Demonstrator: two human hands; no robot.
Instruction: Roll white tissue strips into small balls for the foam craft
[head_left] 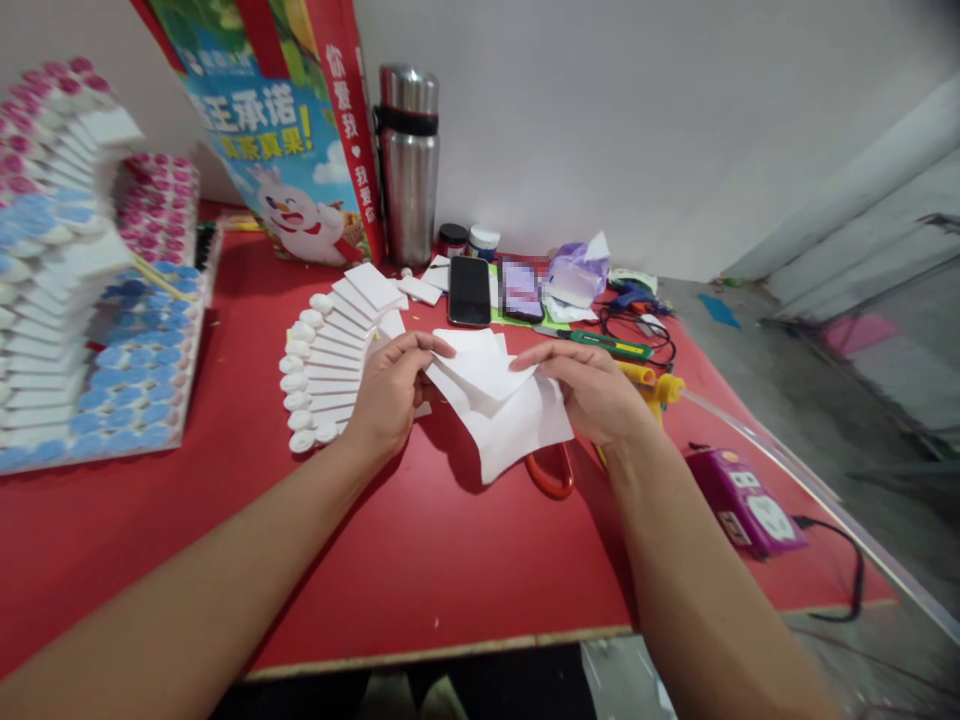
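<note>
A folded sheet of white paper is stretched between my two hands, above the red table. My left hand pinches its left edge between thumb and fingers. On the other side my right hand grips the paper's right edge in the same way. Just left of my left hand lies a curved fan of white folded pieces with round white tips. Under the paper's lower right corner shows a red loop handle, the rest of it hidden. A yellow glue gun lies partly behind my right hand.
Blue and pink tipped fans and sheets fill the left side of the red table. A printed bag, steel flask, black phone and green cutter stand or lie behind. A purple power box sits right.
</note>
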